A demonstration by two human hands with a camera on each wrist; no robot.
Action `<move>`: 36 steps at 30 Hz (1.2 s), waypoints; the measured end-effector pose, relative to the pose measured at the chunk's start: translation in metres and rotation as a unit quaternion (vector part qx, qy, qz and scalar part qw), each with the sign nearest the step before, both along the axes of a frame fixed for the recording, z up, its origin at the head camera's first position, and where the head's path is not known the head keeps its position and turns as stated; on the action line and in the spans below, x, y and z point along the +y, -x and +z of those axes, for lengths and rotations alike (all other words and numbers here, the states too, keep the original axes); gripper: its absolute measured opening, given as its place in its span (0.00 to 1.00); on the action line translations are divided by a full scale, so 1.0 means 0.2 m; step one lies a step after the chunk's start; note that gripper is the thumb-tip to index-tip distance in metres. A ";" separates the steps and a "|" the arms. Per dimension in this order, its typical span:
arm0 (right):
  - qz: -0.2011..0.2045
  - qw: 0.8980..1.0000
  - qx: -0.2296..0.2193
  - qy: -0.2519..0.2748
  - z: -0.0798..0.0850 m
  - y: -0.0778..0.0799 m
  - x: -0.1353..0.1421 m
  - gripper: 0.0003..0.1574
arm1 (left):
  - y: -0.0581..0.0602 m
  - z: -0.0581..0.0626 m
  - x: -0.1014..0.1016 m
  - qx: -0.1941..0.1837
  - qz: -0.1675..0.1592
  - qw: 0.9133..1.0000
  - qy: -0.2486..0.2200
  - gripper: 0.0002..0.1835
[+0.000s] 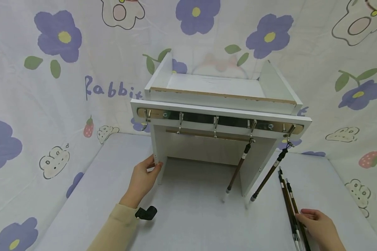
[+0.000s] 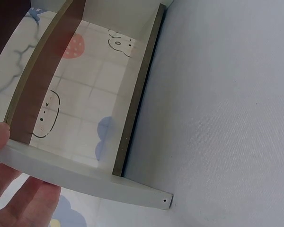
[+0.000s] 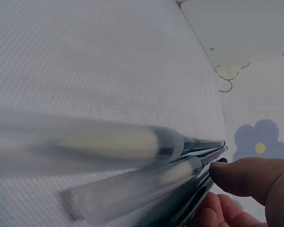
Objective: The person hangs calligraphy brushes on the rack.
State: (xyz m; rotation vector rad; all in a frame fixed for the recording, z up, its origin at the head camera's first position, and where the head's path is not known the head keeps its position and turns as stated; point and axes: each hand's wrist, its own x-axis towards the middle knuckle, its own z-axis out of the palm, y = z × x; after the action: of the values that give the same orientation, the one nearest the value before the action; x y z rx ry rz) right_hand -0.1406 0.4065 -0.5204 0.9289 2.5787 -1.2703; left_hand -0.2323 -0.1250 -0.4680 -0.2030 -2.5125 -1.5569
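Observation:
A white wooden shelf (image 1: 221, 120) with a row of metal hooks (image 1: 215, 127) along its front stands on the cloth. My left hand (image 1: 142, 181) grips the edge of its left side panel (image 2: 85, 182), thumb on one face and fingers on the other. Two writing brushes hang by cords from the right-hand hooks, one brown-handled brush (image 1: 238, 169) and another brush (image 1: 270, 175) further right. At the lower right, my right hand (image 1: 322, 228) pinches a dark-handled brush (image 1: 293, 200) between thumb and fingers. Other brushes with clear caps (image 3: 128, 196) lie right beside it.
White cloth (image 1: 191, 216) covers the table, and a patterned sheet (image 1: 106, 52) with flowers and rabbits rises behind and at both sides. A black wrist camera (image 1: 146, 213) sits at the left sleeve. Above the hooks, the shelf has an open-topped tray (image 1: 220, 99).

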 end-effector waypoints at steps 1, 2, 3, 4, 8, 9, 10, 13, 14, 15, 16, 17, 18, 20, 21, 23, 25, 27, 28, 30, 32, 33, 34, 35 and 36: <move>0.001 1.000 -0.002 0.001 0.00 0.00 0.00 0.43 | 0.00 0.00 0.00 0.000 0.000 1.000 0.000 0.25; 0.003 1.000 -0.003 0.003 0.00 0.00 0.00 0.43 | 0.00 0.00 0.00 0.000 0.000 1.000 0.000 0.25; 0.002 1.000 -0.003 0.005 0.00 0.00 0.00 0.42 | 0.00 0.00 0.00 0.000 0.000 1.000 0.000 0.25; 0.004 1.000 -0.001 0.005 0.00 0.00 0.00 0.41 | 0.00 -0.01 0.00 0.001 0.001 1.000 0.001 0.25; 0.008 1.000 0.001 0.002 0.00 0.00 0.00 0.40 | 0.00 -0.01 0.00 0.000 0.003 1.000 0.001 0.26; 0.006 1.000 -0.001 0.000 0.00 0.01 0.00 0.40 | 0.00 -0.01 0.00 -0.001 0.004 1.000 0.002 0.26; 0.006 1.000 -0.002 -0.001 0.00 0.01 0.00 0.39 | 0.00 -0.01 0.00 -0.001 0.005 1.000 0.003 0.26; 0.000 1.000 -0.010 -0.002 -0.01 0.01 0.00 0.38 | 0.00 -0.02 0.00 -0.004 0.005 1.000 0.002 0.26; -0.001 1.000 -0.012 -0.003 -0.01 0.02 0.00 0.38 | 0.00 -0.02 0.00 -0.004 0.006 1.000 0.002 0.26; -0.001 1.000 -0.013 -0.004 -0.01 0.02 0.00 0.37 | 0.00 -0.02 0.00 -0.004 0.006 1.000 0.002 0.26; 0.000 1.000 -0.014 -0.004 -0.01 0.02 0.00 0.37 | 0.00 -0.01 0.00 -0.004 0.005 1.000 0.001 0.26; 0.001 1.000 -0.014 -0.005 -0.01 0.02 0.00 0.37 | 0.00 -0.01 0.00 -0.004 0.005 1.000 0.001 0.26; 0.004 1.000 -0.013 -0.007 -0.01 0.02 0.01 0.38 | 0.00 -0.01 0.00 -0.004 0.004 1.000 0.001 0.26; 0.012 1.000 -0.014 -0.013 -0.01 0.02 0.01 0.38 | 0.00 -0.01 0.00 -0.004 0.004 1.000 0.000 0.26; 0.015 1.000 -0.013 -0.016 -0.01 0.02 0.01 0.38 | 0.00 -0.01 0.00 -0.003 0.004 1.000 0.000 0.26; 0.019 0.999 -0.012 -0.024 -0.01 0.03 0.01 0.38 | 0.00 -0.01 0.00 -0.003 0.003 1.000 0.000 0.25; 0.017 0.999 -0.010 -0.030 -0.01 0.03 0.01 0.37 | 0.00 -0.01 0.00 -0.003 0.003 1.000 -0.001 0.25; 0.013 0.999 -0.006 -0.035 0.00 0.03 0.01 0.35 | 0.00 -0.01 0.00 -0.003 0.003 1.000 0.000 0.25; 0.011 0.999 -0.003 -0.037 0.00 0.03 0.01 0.34 | 0.00 -0.01 0.00 -0.003 0.003 1.000 0.001 0.25; 0.009 0.999 0.001 -0.043 0.00 0.03 0.01 0.32 | 0.00 -0.01 0.00 -0.003 0.003 1.000 0.001 0.25; 0.011 0.999 0.002 -0.053 0.00 0.03 0.02 0.30 | 0.00 -0.01 0.00 -0.002 0.003 1.000 0.001 0.25; 0.011 0.998 0.000 -0.056 0.00 0.04 0.02 0.29 | 0.00 -0.01 0.00 -0.003 0.003 1.000 0.001 0.25; 0.011 0.998 -0.004 -0.056 0.00 0.04 0.02 0.29 | 0.00 -0.01 0.00 -0.003 0.003 1.000 0.001 0.26; 0.011 0.998 -0.007 -0.055 0.00 0.04 0.02 0.29 | 0.00 -0.01 0.00 -0.004 0.003 1.000 0.001 0.26; 0.016 0.999 -0.011 -0.050 0.00 0.03 0.03 0.30 | 0.00 -0.01 0.00 -0.005 0.003 1.000 0.002 0.26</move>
State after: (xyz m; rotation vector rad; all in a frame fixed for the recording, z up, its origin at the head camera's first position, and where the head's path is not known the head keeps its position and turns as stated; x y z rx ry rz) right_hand -0.1471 0.4118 -0.5195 0.9088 2.6507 -1.1259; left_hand -0.2331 -0.1248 -0.4700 -0.1889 -2.5202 -1.5554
